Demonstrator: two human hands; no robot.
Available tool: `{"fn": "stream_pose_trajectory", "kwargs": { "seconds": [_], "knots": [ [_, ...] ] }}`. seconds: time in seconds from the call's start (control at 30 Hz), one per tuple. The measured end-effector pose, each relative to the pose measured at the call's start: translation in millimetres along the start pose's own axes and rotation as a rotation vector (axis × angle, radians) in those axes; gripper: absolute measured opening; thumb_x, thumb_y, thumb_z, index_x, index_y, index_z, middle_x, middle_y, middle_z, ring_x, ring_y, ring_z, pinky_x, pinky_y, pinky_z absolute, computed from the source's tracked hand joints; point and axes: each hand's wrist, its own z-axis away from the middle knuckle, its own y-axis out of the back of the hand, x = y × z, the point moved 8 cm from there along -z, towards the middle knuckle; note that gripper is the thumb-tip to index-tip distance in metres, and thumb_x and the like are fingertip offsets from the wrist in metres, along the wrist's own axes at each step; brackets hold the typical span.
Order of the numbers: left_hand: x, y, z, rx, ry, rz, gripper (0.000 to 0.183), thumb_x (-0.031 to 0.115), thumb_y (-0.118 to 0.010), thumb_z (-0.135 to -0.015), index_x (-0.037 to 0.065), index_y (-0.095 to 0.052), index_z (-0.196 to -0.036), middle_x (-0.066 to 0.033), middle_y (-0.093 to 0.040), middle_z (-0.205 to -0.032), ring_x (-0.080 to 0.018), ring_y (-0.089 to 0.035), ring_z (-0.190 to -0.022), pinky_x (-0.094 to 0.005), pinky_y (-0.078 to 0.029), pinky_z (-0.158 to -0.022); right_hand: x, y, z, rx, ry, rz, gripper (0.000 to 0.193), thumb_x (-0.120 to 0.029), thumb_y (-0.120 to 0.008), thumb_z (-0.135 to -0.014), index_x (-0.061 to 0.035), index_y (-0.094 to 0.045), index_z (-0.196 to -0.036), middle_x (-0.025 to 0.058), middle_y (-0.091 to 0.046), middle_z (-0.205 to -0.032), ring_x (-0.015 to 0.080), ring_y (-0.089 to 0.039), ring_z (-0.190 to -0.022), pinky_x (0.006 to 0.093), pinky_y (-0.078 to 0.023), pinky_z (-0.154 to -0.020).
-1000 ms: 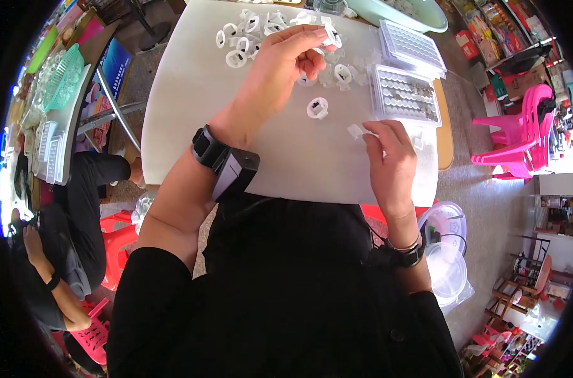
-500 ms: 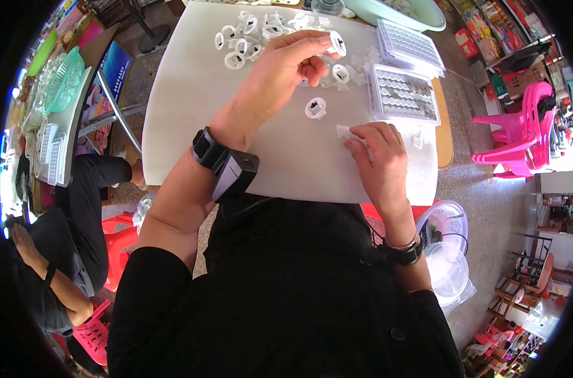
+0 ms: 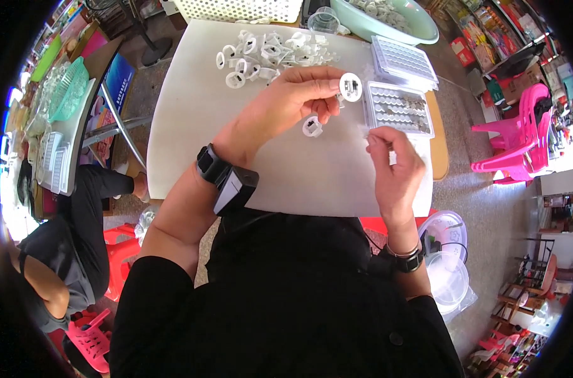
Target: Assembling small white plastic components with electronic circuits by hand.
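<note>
Between its thumb and fingers my left hand pinches a round white plastic part. Its flat face, with dark slots in the middle, is turned up toward me. To the right and nearer, my right hand is closed, with thumb and forefinger pressed together; whatever they hold is too small to make out. Below my left fingers a similar white plastic part lies on the white table. A heap of such parts covers the table's far side. Beyond my right hand sits a clear compartment tray with small pieces in some rows.
Behind that tray lie more stacked trays. A pale green basin full of parts, a clear round tub and a cream perforated basket line the far edge. At left, another person sits by a second table.
My left hand has come nearer and right with the round part, now turned to show its face. My right hand's fingers have drawn together, and the loose white piece near them no longer shows there.
</note>
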Motion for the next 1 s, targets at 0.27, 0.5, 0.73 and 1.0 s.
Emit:
{"fn": "stream_pose_trajectory", "kwargs": {
  "seconds": [0.27,0.5,0.73,1.0],
  "knots": [
    [-7.4,-21.3,4.9,-0.096,0.096,-0.287,0.037,0.025,-0.058,-0.093,0.001,-0.059,-0.121,-0.0039,-0.063,-0.082,-0.0106,-0.058,-0.071,-0.0228,-0.043,-0.059,-26.1,6.5,-13.3,0.11,0.156,-0.03,0.014,0.002,-0.065,-0.082,-0.0028,-0.064,-0.095,0.0099,-0.066,-0.084,0.0189,-0.064,-0.071,0.0276,-0.05,-0.064],
    [-10.3,-21.8,2.9,-0.111,0.095,-0.341,0.035,0.023,-0.059,-0.093,0.0,-0.06,-0.119,-0.0035,-0.063,-0.084,-0.0104,-0.059,-0.072,-0.0232,-0.046,-0.061,-35.7,7.7,-13.1,0.107,0.23,0.076,0.015,0.002,-0.065,-0.082,-0.0046,-0.064,-0.096,0.0099,-0.063,-0.082,0.0225,-0.062,-0.07,0.0311,-0.049,-0.061],
    [-11.5,-23.3,2.6,-0.155,0.061,-0.335,0.033,0.021,-0.058,-0.094,-0.001,-0.06,-0.119,-0.0027,-0.062,-0.087,-0.0098,-0.059,-0.074,-0.0234,-0.048,-0.062,-36.2,9.2,-10.5,0.071,0.197,0.052,0.016,0.003,-0.064,-0.082,-0.0038,-0.064,-0.096,0.0102,-0.063,-0.084,0.0227,-0.063,-0.071,0.031,-0.05,-0.062],
    [-12.3,-28.0,2.4,-0.139,0.07,-0.325,0.027,0.014,-0.056,-0.095,0.002,-0.062,-0.119,-0.0028,-0.061,-0.077,-0.0091,-0.056,-0.066,-0.023,-0.046,-0.062,-34.9,10.9,-9.9,0.066,0.203,0.055,0.015,0.003,-0.064,-0.082,-0.0037,-0.064,-0.096,0.01,-0.064,-0.085,0.0224,-0.063,-0.072,0.0304,-0.05,-0.063]
  ]
}}
